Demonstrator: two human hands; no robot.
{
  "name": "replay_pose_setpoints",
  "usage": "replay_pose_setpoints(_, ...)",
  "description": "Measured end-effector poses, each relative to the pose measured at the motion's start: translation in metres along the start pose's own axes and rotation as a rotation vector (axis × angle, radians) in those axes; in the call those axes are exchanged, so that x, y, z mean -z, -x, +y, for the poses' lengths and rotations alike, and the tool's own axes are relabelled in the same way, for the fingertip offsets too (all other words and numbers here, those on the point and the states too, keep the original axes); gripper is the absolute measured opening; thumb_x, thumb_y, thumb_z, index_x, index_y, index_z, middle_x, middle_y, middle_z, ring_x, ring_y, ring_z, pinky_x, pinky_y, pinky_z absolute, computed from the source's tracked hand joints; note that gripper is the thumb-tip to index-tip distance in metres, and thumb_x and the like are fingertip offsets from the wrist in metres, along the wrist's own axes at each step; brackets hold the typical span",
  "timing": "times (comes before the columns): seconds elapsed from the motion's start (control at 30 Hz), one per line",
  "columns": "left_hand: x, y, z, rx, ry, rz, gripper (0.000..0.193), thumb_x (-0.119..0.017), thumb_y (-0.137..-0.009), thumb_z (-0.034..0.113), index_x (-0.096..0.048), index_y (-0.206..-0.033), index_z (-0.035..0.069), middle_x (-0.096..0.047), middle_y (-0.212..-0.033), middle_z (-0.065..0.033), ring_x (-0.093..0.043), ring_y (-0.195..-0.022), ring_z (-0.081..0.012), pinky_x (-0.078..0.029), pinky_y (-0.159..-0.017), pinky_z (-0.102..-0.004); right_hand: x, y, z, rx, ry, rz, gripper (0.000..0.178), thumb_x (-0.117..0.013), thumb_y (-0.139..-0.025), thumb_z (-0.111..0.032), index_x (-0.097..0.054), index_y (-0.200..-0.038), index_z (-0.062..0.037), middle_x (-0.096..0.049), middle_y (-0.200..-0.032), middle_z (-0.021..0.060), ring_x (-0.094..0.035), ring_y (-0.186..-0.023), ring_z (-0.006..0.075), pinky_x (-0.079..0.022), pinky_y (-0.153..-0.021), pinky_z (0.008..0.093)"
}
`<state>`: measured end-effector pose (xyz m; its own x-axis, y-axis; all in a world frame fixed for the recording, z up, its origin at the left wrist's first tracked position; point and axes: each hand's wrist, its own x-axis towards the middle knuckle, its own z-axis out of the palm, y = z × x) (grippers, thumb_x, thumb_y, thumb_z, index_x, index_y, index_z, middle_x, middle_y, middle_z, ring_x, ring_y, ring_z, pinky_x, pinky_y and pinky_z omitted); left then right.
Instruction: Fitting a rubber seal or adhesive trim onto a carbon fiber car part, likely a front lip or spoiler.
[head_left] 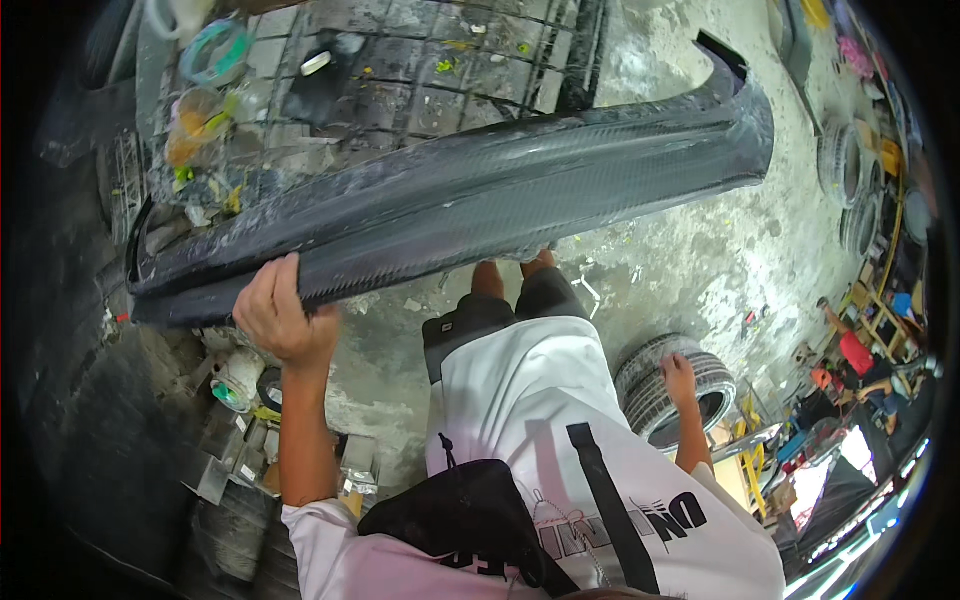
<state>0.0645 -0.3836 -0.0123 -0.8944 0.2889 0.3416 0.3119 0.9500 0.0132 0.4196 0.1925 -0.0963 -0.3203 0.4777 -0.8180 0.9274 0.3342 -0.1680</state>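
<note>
A long, dark carbon-fibre car body panel [500, 185] with a woven pattern and upturned ends stretches across the view in front of me. Dusty, whitish smears mark its upper edge. My left hand [280, 312] grips the panel's near edge close to its left end, fingers over the top and thumb beneath. Off to the right, away from the panel, hangs my right hand [680, 378] above stacked tyres [668, 385]. Its fingers are curled closed; whatever may be inside them is hidden. A black bag [450, 515] lies across my chest.
Behind the panel is a metal grid bench [400, 70] with a teal-and-white tape roll [215, 52], a plastic bag [195, 125] and scraps. More tyres [850, 165] stand far right. Boxes [245, 450] sit at lower left. A person in red [856, 352] is at the far right.
</note>
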Motion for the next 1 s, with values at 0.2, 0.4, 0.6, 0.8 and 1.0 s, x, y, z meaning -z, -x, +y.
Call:
replay_pose_setpoints(0.2,0.006,0.002,-0.005,-0.033,-0.044,0.019,0.045,-0.073,-0.095,0.044,-0.073,-0.117,0.005,-0.068,-0.116,-0.0074,-0.063,-0.104,-0.0290,-0.046,-0.092,-0.0418,-0.012,-0.023,-0.034,0.028,-0.118,0.000,0.032,-0.059,-0.104,-0.028,-0.066,-0.086,-0.0024,-0.058,-0.068,0.0008,-0.054,-0.064,0.0108,-0.042,-0.061,0.0292)
replay_pose_setpoints(0.4,0.007,0.006,-0.013,-0.065,-0.040,0.016,0.046,-0.074,-0.094,0.043,-0.070,-0.121,0.005,-0.068,-0.117,-0.0069,-0.063,-0.109,-0.0271,-0.045,-0.093,-0.0413,-0.017,-0.027,-0.023,-0.028,-0.132,-0.062,0.032,-0.057,-0.106,-0.028,-0.065,-0.087,-0.0037,-0.057,-0.068,-0.0004,-0.053,-0.064,0.0089,-0.041,-0.060,0.0270)
replay_pose_setpoints(0.6,0.014,-0.003,-0.009,-0.066,-0.006,-0.037,0.039,-0.081,-0.088,0.023,-0.070,-0.121,0.005,-0.068,-0.120,-0.0082,-0.064,-0.111,-0.0289,-0.046,-0.094,-0.0434,-0.013,-0.032,-0.024,-0.068,-0.145,-0.077,0.035,-0.057,-0.107,-0.029,-0.064,-0.085,-0.0032,-0.057,-0.068,-0.0007,-0.053,-0.064,0.0087,-0.042,-0.061,0.0273)
replay_pose_setpoints(0.8,0.021,-0.019,-0.009,0.011,-0.017,-0.094,0.039,-0.077,-0.082,0.009,-0.070,-0.121,0.007,-0.068,-0.120,-0.0098,-0.063,-0.111,-0.0316,-0.047,-0.096,-0.0466,-0.011,-0.041,-0.018,-0.036,-0.169,-0.052,0.038,-0.057,-0.107,-0.032,-0.065,-0.085,-0.0024,-0.057,-0.069,-0.0008,-0.051,-0.064,0.0086,-0.041,-0.061,0.0272)
replay_pose_setpoints(1.0,0.030,-0.040,-0.015,0.009,0.008,-0.185,0.047,-0.072,-0.074,0.004,-0.070,-0.121,0.006,-0.067,-0.121,-0.0118,-0.063,-0.111,-0.0349,-0.046,-0.099,-0.0488,-0.013,-0.039,-0.012,-0.040,-0.156,-0.037,0.036,-0.058,-0.107,-0.031,-0.066,-0.086,-0.0025,-0.057,-0.067,-0.0011,-0.051,-0.062,0.0084,-0.040,-0.060,0.0270)
